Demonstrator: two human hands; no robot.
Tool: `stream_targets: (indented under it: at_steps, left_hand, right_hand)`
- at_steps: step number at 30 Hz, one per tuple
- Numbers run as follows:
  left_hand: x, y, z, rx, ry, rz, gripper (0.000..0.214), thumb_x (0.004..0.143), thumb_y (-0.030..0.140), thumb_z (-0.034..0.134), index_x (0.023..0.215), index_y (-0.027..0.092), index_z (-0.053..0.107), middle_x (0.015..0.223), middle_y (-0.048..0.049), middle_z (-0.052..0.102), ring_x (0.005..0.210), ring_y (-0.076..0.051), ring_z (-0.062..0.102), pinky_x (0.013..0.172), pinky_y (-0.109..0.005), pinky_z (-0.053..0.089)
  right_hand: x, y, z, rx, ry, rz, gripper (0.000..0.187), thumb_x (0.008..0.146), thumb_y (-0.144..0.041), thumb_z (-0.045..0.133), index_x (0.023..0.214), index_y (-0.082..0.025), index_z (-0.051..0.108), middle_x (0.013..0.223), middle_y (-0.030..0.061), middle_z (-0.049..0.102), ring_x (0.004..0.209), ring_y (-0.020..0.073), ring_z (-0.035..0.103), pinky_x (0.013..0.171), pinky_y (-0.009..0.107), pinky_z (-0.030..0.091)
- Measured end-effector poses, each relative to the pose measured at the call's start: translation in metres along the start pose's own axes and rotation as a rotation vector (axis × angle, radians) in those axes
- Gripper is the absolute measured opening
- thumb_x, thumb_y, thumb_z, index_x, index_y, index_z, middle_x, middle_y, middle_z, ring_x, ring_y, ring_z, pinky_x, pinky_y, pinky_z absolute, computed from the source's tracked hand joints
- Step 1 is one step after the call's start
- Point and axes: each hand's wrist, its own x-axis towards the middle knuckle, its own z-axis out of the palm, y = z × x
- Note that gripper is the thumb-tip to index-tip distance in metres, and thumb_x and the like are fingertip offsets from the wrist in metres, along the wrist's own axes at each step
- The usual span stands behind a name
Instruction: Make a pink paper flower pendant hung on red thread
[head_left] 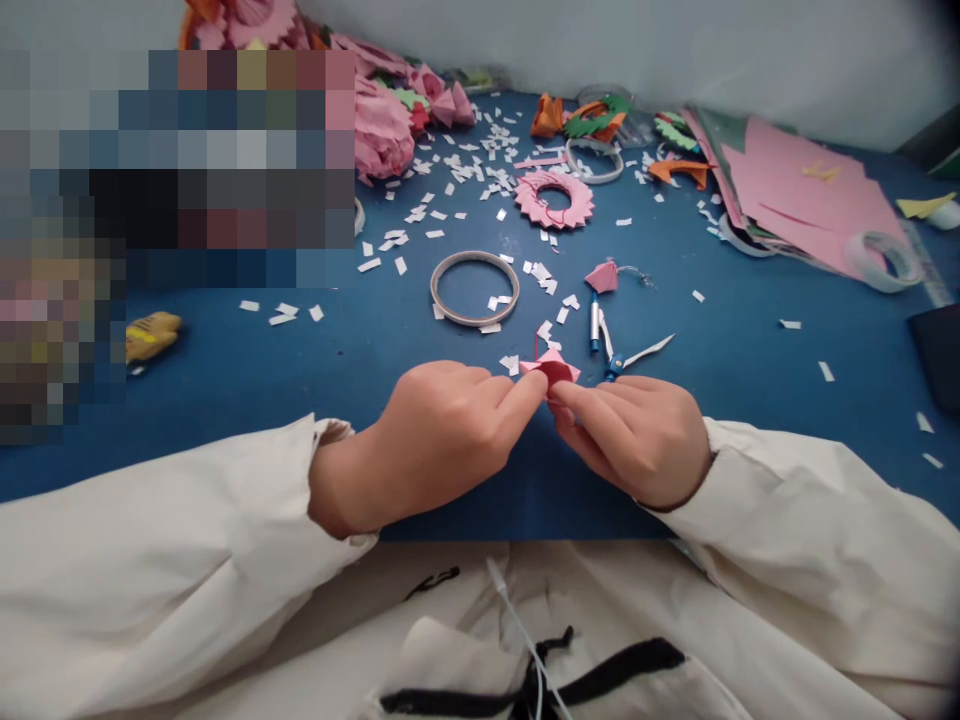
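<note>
Between both hands, near the table's front edge, is a small folded pink paper piece (553, 366) with pointed tips and a red thread rising from it. My left hand (457, 430) pinches its left side with thumb and forefinger. From the right, my right hand (637, 430) grips the same piece, fingertips close to the left ones. Part of the paper is hidden behind the fingers. Just beyond my right hand lie open scissors (616, 364) and a blue-and-silver pen (595, 325). A second small pink folded piece (601, 277) rests by the pen's end.
White paper scraps (465, 170) are scattered over the blue table (375, 340). A tape roll (475, 289) and a pink paper ring (553, 199) lie ahead. Pink sheets (810, 190) are stacked at right, with clear tape (885, 262) on them. Pink paper flowers (382, 130) stand back left.
</note>
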Motion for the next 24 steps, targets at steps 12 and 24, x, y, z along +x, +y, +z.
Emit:
stream_targets:
  at_steps: [12,24]
  left_hand:
    - [-0.0004,0.0015,0.0,0.004,-0.021,-0.003,0.014,0.084,0.019,0.054,0.082,0.015,0.067,0.047,0.0031,0.056,0.041,-0.014,0.051,0.041,-0.028,0.029]
    - [0.0008,0.0014,-0.0014,0.032,0.013,-0.008,0.014,0.083,0.021,0.057,0.081,0.015,0.069,0.049,0.0014,0.059,0.042,-0.014,0.054,0.041,-0.027,0.032]
  right_hand:
    - [-0.002,0.0012,0.0021,0.03,-0.033,-0.06,0.012,0.083,-0.01,0.054,0.092,-0.004,0.059,0.058,0.0011,0.064,0.046,0.0085,0.051,0.047,0.024,0.039]
    - [-0.0037,0.0008,0.0027,-0.013,-0.005,-0.077,0.013,0.078,-0.009,0.059,0.09,-0.003,0.06,0.054,0.0002,0.06,0.044,0.0086,0.047,0.046,0.025,0.035]
